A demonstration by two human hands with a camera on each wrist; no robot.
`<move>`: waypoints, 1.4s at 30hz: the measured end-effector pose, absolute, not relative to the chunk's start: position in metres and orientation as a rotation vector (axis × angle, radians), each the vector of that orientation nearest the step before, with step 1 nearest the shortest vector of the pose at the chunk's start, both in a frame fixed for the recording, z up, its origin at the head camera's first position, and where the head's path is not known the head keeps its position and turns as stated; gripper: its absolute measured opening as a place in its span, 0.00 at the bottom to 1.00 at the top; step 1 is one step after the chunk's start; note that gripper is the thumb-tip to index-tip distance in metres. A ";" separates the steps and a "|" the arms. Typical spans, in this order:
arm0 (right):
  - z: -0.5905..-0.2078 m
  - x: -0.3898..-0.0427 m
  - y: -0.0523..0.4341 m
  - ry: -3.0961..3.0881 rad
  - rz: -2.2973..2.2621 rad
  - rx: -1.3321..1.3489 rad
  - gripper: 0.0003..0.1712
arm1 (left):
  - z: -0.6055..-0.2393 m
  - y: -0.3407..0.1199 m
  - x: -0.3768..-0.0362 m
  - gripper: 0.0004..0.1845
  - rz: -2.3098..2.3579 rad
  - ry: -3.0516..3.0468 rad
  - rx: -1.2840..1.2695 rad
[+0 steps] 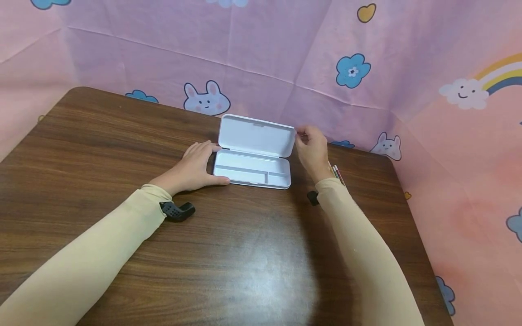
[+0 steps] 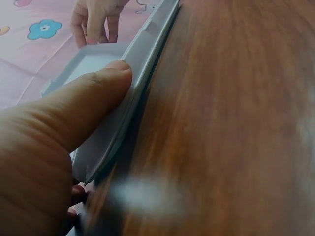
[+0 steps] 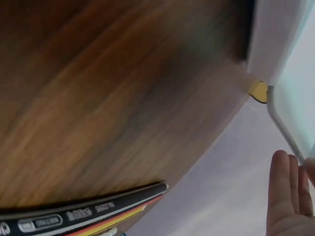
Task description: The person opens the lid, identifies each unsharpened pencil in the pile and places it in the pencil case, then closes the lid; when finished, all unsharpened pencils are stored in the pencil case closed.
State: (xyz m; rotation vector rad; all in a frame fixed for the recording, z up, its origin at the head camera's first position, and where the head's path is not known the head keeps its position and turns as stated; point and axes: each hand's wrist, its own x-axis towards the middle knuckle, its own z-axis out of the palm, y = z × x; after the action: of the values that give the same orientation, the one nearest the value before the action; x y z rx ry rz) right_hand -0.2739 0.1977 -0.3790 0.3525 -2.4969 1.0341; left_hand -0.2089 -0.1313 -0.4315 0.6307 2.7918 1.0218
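- White pencil case point(image 1: 253, 170) between both hands, lid up.
- Left hand point(image 1: 195, 167) rests flat against its left end, fingers straight.
- Right hand point(image 1: 311, 147) pinches lid's right corner.

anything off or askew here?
Nothing stands out. The white pencil case sits flat on the table, lid up; left hand steadies its base, right hand touches the lid edge. Pencils lie beside the right wrist.

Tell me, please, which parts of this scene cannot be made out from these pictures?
- Pencils: head view, mostly hidden behind the right hand; right wrist view cuts them off, print blurred.
- Left hand: left wrist view, its fingers lie behind the palm.
- Pencil case: wrist views show only blurred edges.
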 end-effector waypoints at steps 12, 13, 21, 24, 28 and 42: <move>-0.387 -0.281 0.194 -2.679 0.968 0.220 0.12 | -0.431 -0.132 -0.209 0.55 1.030 2.802 0.630; -0.387 -0.282 0.194 -2.697 0.958 0.211 0.11 | -0.431 -0.131 -0.209 0.55 1.029 2.805 0.637; -0.387 -0.283 0.196 -2.881 0.827 0.183 0.10 | -0.434 -0.132 -0.211 0.55 1.049 2.810 0.646; -0.386 -0.282 0.196 -2.913 0.809 0.207 0.10 | -0.435 -0.132 -0.211 0.56 1.058 2.820 0.645; -0.386 -0.280 0.196 -2.970 0.793 0.256 0.11 | -0.436 -0.132 -0.211 0.56 1.065 2.841 0.646; -0.366 -0.268 0.208 -3.116 0.732 0.480 0.22 | -0.437 -0.131 -0.208 0.55 1.087 2.842 0.645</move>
State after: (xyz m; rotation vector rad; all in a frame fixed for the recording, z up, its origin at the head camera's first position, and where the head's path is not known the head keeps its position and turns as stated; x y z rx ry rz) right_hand -0.2681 0.2083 -0.3660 0.4798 -3.1161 0.7322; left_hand -0.2085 -0.1308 -0.4366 0.6454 2.8420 1.0871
